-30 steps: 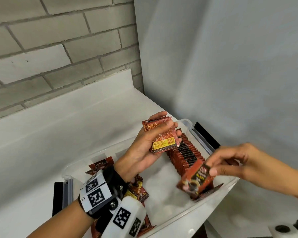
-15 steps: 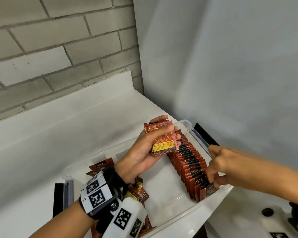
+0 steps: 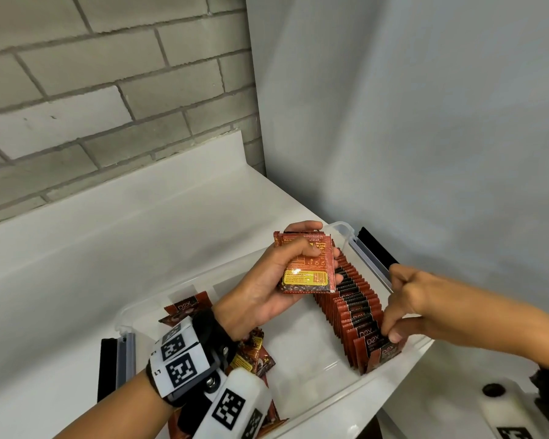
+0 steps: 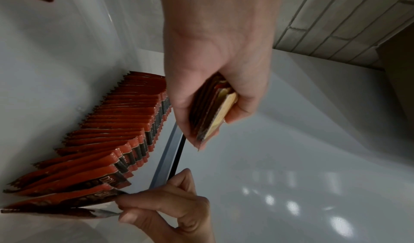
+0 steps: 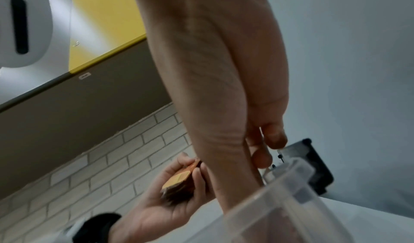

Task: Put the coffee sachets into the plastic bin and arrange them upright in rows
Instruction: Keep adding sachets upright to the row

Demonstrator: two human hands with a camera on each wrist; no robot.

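Since a second ago the right hand (image 3: 406,307) has dropped to the row of upright sachets (image 3: 352,299) at right of centre in the plastic bin (image 3: 339,394) — fingertips pinching the nearest sachet (image 3: 384,353). Left hand (image 3: 267,286) grips a small stack of sachets (image 3: 308,267) above the bin — loose sachets (image 3: 251,353) lie lower left.

left hand (image 4: 215,69): grips a small stack of sachets (image 4: 212,112), edges down | row of sachets (image 4: 125,131): upright, leaning, along bin wall (image 4: 56,52) | right hand (image 4: 170,209): pinches top of nearest sachet (image 4: 67,200) in the row
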